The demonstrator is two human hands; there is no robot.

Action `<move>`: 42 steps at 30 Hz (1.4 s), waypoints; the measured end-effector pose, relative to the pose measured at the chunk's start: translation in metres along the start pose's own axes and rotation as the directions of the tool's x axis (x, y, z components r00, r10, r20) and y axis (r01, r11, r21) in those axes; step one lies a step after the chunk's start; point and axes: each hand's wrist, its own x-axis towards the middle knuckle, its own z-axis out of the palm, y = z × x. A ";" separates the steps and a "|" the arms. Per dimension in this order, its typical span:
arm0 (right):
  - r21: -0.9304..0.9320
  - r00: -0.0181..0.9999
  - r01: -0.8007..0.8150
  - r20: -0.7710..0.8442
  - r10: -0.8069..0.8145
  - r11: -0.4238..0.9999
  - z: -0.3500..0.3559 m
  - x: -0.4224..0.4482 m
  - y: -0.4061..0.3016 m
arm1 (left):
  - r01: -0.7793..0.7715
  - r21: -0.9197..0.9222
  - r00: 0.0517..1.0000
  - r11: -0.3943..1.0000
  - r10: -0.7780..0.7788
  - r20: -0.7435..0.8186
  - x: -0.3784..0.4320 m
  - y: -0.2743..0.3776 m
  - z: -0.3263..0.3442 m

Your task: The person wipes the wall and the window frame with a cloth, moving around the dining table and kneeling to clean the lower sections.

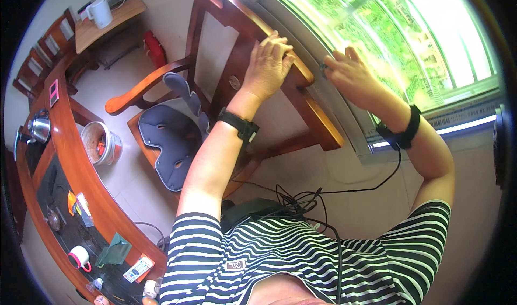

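Observation:
My left hand (270,64) lies over the top rail (301,72) of a carved wooden armchair, its fingers curled on the far edge. My right hand (349,76) is raised at the window frame (343,107), to the right of the chair back. Its fingers are bent, and a small dark object (323,68) shows at the fingertips, too small to make out. Green foliage and bars show through the window glass (387,42). A grey cushion (169,139) covers the chair seat. Black straps with devices circle both wrists.
Black cables (299,200) hang in a tangle before my body, one running to my right wrist. A long wooden tea table (87,171) curves along the left, with a kettle (39,127), a mug (79,257) and a remote (138,268). A bucket (101,143) stands on the floor.

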 end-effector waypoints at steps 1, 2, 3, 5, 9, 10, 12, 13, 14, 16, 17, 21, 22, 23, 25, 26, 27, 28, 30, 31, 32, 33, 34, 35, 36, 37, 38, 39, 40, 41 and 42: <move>0.020 0.998 -0.024 0.065 0.023 1.000 -0.010 -0.009 -0.012 | 0.000 0.017 1.000 1.000 0.000 -0.008 0.000 -0.001 -0.001; -0.005 0.998 -0.008 0.069 0.008 1.000 -0.022 -0.016 -0.020 | -0.010 0.019 1.000 1.000 0.010 -0.023 -0.001 -0.002 -0.003; -0.004 0.997 -0.020 0.074 0.020 1.000 -0.031 -0.027 -0.028 | -0.015 0.010 1.000 1.000 0.016 -0.016 -0.001 -0.002 -0.003; -0.017 0.958 -0.068 0.279 0.071 0.998 -0.043 -0.046 -0.042 | -0.017 0.016 1.000 1.000 0.017 -0.019 -0.001 -0.003 -0.004; 0.018 0.989 -0.096 0.118 0.093 0.995 -0.047 -0.066 -0.061 | -0.020 0.019 0.999 1.000 0.021 -0.031 -0.001 0.000 -0.001; 0.041 0.994 -0.090 0.062 0.087 0.995 -0.045 -0.065 -0.064 | -0.033 0.024 0.999 0.999 0.034 -0.035 -0.001 -0.001 -0.001; 0.050 0.996 -0.031 0.088 0.026 0.998 -0.032 -0.061 -0.065 | -0.034 0.030 0.999 0.999 0.035 -0.039 -0.001 -0.003 -0.002; 0.062 0.993 0.034 0.109 -0.041 0.998 -0.024 -0.058 -0.065 | -0.032 0.042 0.998 0.999 0.034 -0.046 -0.001 -0.003 -0.002; 0.013 0.981 0.080 0.178 -0.081 0.997 -0.019 -0.054 -0.065 | -0.024 0.041 0.999 0.999 0.026 -0.040 -0.001 -0.003 -0.002; -0.032 0.977 0.112 0.185 -0.104 0.993 -0.015 -0.043 -0.060 | -0.027 0.027 0.999 0.999 0.028 -0.038 -0.002 -0.002 -0.001; -0.079 0.973 0.145 0.193 -0.127 0.986 -0.013 -0.037 -0.056 | -0.030 0.013 0.999 0.999 0.030 -0.038 -0.001 -0.002 0.000; -0.217 0.995 0.067 -0.057 -0.081 0.974 -0.001 -0.007 -0.025 | -0.017 0.005 1.000 1.000 0.017 -0.025 -0.001 -0.002 0.001; -0.200 0.996 0.057 -0.062 -0.071 0.978 -0.005 0.000 -0.019 | -0.026 -0.001 0.998 1.000 0.026 -0.050 -0.001 -0.004 0.003; -0.202 0.995 0.058 -0.064 -0.073 0.978 -0.009 0.005 -0.018 | -0.036 -0.006 0.997 0.999 0.036 -0.074 -0.001 -0.005 0.004; -0.129 0.995 0.035 0.093 -0.023 0.991 -0.015 0.017 -0.015 | -0.035 -0.015 0.997 0.999 0.034 -0.075 -0.001 -0.007 0.002; -0.133 0.996 0.040 0.089 -0.029 0.990 -0.015 0.017 -0.016 | -0.034 -0.029 0.997 0.999 0.032 -0.070 -0.001 -0.007 0.002; -0.124 0.985 0.055 0.170 -0.034 0.991 -0.013 0.015 -0.019 | -0.029 -0.023 0.997 0.999 0.027 -0.075 -0.002 -0.006 0.001; -0.114 0.968 0.070 0.249 -0.040 0.991 -0.012 0.015 -0.022 | -0.019 -0.018 0.998 1.000 0.018 -0.054 -0.002 -0.004 0.000; -0.130 0.968 0.082 0.248 -0.047 0.988 -0.016 0.019 -0.023 | -0.015 0.000 0.999 1.000 0.015 -0.040 -0.003 -0.003 0.001; -0.145 0.967 0.084 0.250 -0.046 0.986 -0.019 0.023 -0.022 | -0.013 0.007 0.999 1.000 0.013 -0.048 -0.004 -0.005 0.001; -0.149 0.968 0.092 0.245 -0.053 0.985 -0.018 0.030 -0.020 | -0.019 0.001 0.998 1.000 0.019 -0.056 -0.004 -0.007 0.001; -0.165 0.982 0.050 0.190 -0.018 0.985 -0.014 0.037 -0.016 | -0.028 -0.010 0.998 1.000 0.028 -0.059 -0.002 -0.006 0.001; -0.173 0.987 0.031 0.159 -0.003 0.984 -0.008 0.045 -0.011 | -0.008 0.004 0.999 1.000 0.008 -0.046 -0.004 -0.004 0.000; -0.181 0.992 0.011 0.128 0.013 0.983 -0.003 0.054 -0.007 | -0.009 0.009 0.999 1.000 0.009 -0.051 -0.003 -0.003 0.001; -0.231 0.998 0.026 0.059 -0.012 0.973 0.003 0.067 -0.002 | -0.010 0.007 0.998 1.000 0.010 -0.063 -0.004 -0.006 0.002; -0.280 0.999 0.031 -0.005 -0.033 0.960 0.008 0.077 0.003 | -0.014 -0.001 0.997 1.000 0.014 -0.072 -0.002 -0.004 0.003; -0.285 0.999 0.032 -0.009 -0.036 0.958 0.012 0.086 0.007 | 0.021 -0.001 0.999 1.000 -0.021 -0.047 -0.004 -0.001 0.003; -0.248 0.998 0.042 -0.024 -0.050 0.968 0.014 0.096 0.011 | 0.020 0.009 0.998 1.000 -0.019 -0.056 -0.005 0.001 0.002; -0.210 0.997 0.054 -0.040 -0.064 0.976 0.017 0.106 0.016 | 0.049 0.002 0.998 0.999 -0.049 -0.044 -0.005 0.003 0.001; -0.216 0.996 0.061 -0.049 -0.073 0.974 0.021 0.116 0.022 | 0.078 -0.004 0.996 0.997 -0.078 -0.032 -0.004 0.004 0.000; -0.214 0.994 0.063 -0.071 -0.080 0.975 0.024 0.125 0.026 | 0.081 -0.035 0.996 0.996 -0.082 -0.029 -0.004 0.003 -0.001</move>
